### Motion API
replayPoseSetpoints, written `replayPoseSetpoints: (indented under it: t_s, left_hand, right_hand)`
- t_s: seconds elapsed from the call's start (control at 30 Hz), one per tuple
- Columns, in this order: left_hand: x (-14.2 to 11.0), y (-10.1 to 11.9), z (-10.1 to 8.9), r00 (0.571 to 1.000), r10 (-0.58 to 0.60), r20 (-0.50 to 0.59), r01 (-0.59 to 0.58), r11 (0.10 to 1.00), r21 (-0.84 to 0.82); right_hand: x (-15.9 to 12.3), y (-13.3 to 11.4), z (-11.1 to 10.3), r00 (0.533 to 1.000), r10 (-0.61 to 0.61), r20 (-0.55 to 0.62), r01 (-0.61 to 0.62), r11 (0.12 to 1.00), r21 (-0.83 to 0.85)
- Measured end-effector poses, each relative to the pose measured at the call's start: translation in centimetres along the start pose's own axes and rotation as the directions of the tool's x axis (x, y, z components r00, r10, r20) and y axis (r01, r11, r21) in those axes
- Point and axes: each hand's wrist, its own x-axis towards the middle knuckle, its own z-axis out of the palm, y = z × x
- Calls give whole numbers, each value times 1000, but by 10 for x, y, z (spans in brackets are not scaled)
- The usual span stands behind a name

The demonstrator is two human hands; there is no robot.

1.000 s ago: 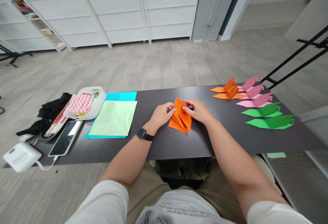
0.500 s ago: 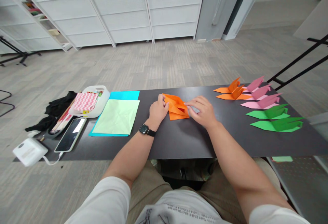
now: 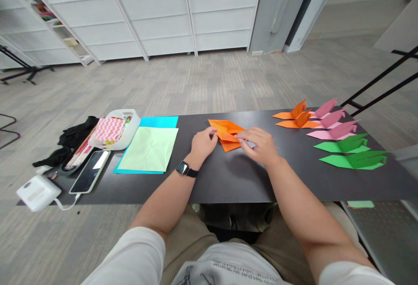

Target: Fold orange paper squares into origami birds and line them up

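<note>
A partly folded sheet of orange origami paper (image 3: pixel 228 135) lies on the dark table between my hands, with its layers spread apart. My left hand (image 3: pixel 204 142) pinches its left side between thumb and fingers. On the opposite side, my right hand (image 3: pixel 256 142) grips the near right edge, thumb below and fingers above. The fingertips hide parts of the folds. Off to the right stand finished paper birds: orange ones (image 3: pixel 297 121), pink ones (image 3: pixel 335 127) and green ones (image 3: pixel 354 159).
Left of my hands, light green paper (image 3: pixel 152 149) lies over blue sheets (image 3: pixel 159 121). Beyond are a white basket (image 3: pixel 132 128) with a pink-patterned pouch (image 3: pixel 109 130), a phone (image 3: pixel 90 172) cabled to a white power bank (image 3: pixel 38 192), and black cloth (image 3: pixel 76 132).
The orange paper has turned slightly and its layers sit differently. My left fingers have come down nearer its left edge, and my right hand has moved a little nearer to me.
</note>
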Motion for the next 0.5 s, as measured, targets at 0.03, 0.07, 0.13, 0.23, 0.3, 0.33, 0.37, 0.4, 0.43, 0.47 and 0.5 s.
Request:
replayPoseSetpoints:
  t_s: [0.03,0.07,0.13,0.23,0.3,0.33,0.37,0.4,0.43,0.47,0.5]
  left_hand:
    - [-2,2,-1,1000,3,9,-3,1000,7]
    - [-3,5,-2,1000,3,18,-3,1000,16]
    - [-7,10,-3,999,-9,31,8,999,43]
    - [-13,18,-6,998,-24,51,20,996,90]
    - [-18,24,-8,997,-20,77,9,990,139]
    - [-20,27,-9,995,-16,93,0,985,172]
    - [-22,30,-10,994,-13,110,-10,978,207]
    - [-23,32,-10,992,-9,126,-22,970,241]
    - [-25,34,-11,990,-7,141,-32,962,271]
    - [-26,35,-12,988,-7,155,-39,954,296]
    - [-26,35,-13,986,-12,168,-43,947,319]
  right_hand:
    - [0,-1,3,999,8,35,-8,1000,-8]
    - [0,-1,6,997,27,76,-25,999,-25]
    - [0,1,14,984,93,153,-82,994,-73]
    - [-1,7,24,959,176,223,-151,981,-124]
    - [-3,11,27,950,184,254,-155,979,-131]
    - [-3,13,28,945,183,271,-151,979,-134]
    - [-4,15,29,940,184,288,-148,979,-143]
    - [-4,16,29,934,189,304,-147,977,-156]
    - [-4,18,29,927,195,321,-147,974,-170]
    - [-4,18,29,920,202,336,-146,972,-185]
    - [-4,19,29,913,207,351,-144,970,-196]
